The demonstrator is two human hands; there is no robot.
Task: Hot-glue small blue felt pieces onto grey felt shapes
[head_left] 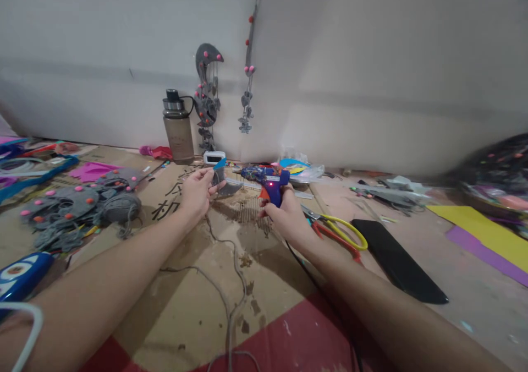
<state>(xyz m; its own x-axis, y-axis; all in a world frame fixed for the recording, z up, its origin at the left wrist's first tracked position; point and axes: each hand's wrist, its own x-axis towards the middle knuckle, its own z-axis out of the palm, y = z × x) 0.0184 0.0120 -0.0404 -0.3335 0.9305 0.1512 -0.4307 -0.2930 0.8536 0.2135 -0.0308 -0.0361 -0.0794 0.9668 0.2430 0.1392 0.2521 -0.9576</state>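
Left hand: your left hand (196,193), just left of centre, pinches a grey piece (218,177) between thumb and fingers, a blue scrap (220,164) at its top; the edge grip probably leaves its face exposed.
Right hand: at centre, your right hand (287,212) wraps the handle of a blue glue gun (277,180), fingers by the orange trigger (264,193), likely for control.
Nozzle: aimed left, towards the grey piece; contact, you cannot tell.
Scissors: yellow-and-red scissors (343,230), right of centre beside your right forearm, perhaps parked within reach.
Pompom felt: grey pompom-dotted felt (78,204), heaped at left, apparently out of the way.
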